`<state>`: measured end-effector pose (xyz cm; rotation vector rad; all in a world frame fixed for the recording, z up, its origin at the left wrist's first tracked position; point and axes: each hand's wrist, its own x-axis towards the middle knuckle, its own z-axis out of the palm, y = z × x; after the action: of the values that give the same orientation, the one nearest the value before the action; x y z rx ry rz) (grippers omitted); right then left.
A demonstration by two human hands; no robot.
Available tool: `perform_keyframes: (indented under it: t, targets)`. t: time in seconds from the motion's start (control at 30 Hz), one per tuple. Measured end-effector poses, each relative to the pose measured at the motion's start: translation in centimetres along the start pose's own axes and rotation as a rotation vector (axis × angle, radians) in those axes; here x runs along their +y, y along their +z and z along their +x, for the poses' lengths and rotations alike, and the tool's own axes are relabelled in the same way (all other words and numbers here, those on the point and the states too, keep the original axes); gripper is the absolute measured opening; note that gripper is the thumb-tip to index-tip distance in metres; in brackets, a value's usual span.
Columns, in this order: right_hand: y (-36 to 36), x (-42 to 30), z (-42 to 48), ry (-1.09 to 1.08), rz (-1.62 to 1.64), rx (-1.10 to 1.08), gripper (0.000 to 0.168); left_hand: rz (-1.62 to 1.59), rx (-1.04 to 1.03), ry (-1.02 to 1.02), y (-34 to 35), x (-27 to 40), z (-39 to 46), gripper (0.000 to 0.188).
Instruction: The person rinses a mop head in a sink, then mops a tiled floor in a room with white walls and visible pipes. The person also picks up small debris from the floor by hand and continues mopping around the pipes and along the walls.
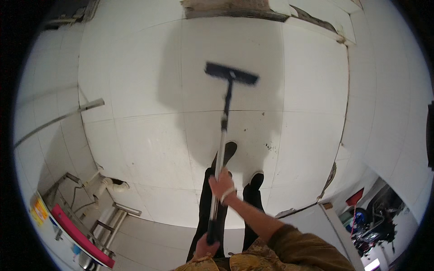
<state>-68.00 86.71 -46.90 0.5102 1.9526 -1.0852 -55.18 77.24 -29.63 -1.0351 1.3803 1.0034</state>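
Note:
My right hand [223, 185] grips the metal pole [221, 149] of a long-handled floor tool partway up, with a pale band around the wrist. Lower down, my left hand [206, 248] is closed around the black grip [212, 232] at the pole's near end. The broad black head [231, 73] lies slightly tilted across the pale tiled floor [142, 81] ahead of me. It is blurred, so I cannot tell whether it is a brush or a squeegee. My dark shoes stand on both sides of the pole's line, the left shoe [228, 152] partly behind it.
Dark specks [269, 146] dot the floor ahead of my right shoe. At the left are a metal bar [91, 104], a white drain pipe [107, 184] and a red-edged counter [79, 233]. A motorcycle [373, 223] stands beyond an opening at right. A worn ledge [234, 8] crosses the far end.

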Motion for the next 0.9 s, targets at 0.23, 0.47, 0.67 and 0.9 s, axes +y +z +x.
perform_keyframes:
  t: [0.23,0.47,0.67,0.9]
  targets:
    - [-8.7,-8.7,24.4,-0.441,-0.874,0.075,0.057,-0.508,-0.275,0.599,3.7,18.9,15.2,0.028]
    - [-12.9,1.0,15.6,-0.153,-0.756,-0.172,0.064,-0.419,-0.247,0.351,2.9,3.9,11.0,0.043]
    - [-19.4,23.2,-2.8,-0.158,-0.78,-0.188,0.066,-0.517,-0.061,0.089,6.4,-9.1,2.8,0.033]
    - [-27.1,29.0,-17.5,0.012,-0.963,-0.219,0.063,-0.627,-0.108,0.188,15.2,-13.1,-2.0,0.027]
